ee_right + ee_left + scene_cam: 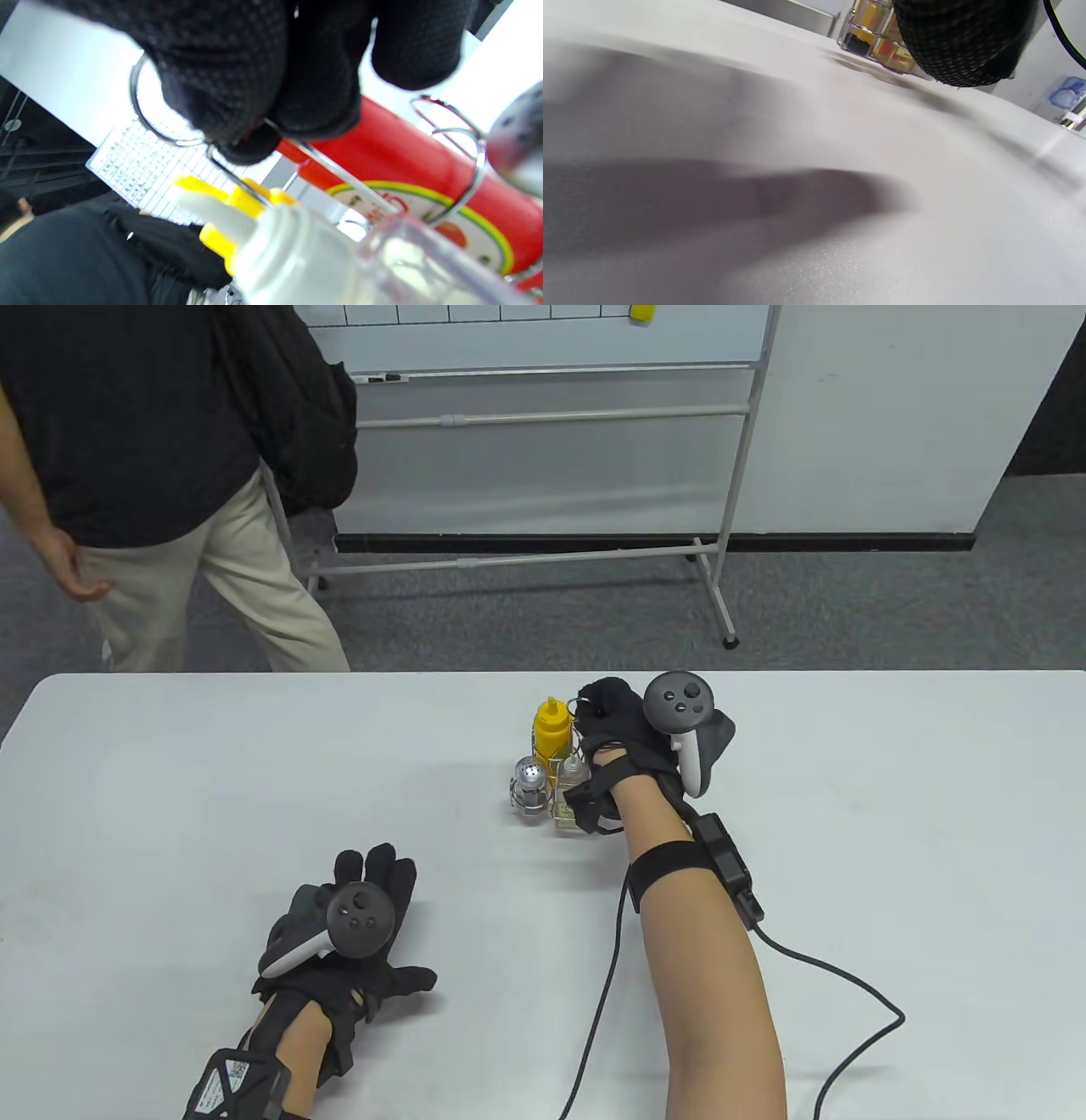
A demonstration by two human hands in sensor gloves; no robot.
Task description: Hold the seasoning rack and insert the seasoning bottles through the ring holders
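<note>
the left hand [356,933] lies nearest, flat on the table [170,780] with fingers spread, holding nothing. further back the right hand [624,729] grips the top loop of the seasoning rack [551,785], fingers clenched on the wire. the yellow bottle [551,727], shaker [530,780] and clear bottle [573,780] sit in rings. with only the top held, the rack may tip and bottles fall out.

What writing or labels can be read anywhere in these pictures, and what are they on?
No text can be read.
Red bottle: a round yellow-and-green label with a picture, its words too blurred.
Clear bottle: a small label, too small to read.
Whiteboard: only a blank grid.
</note>
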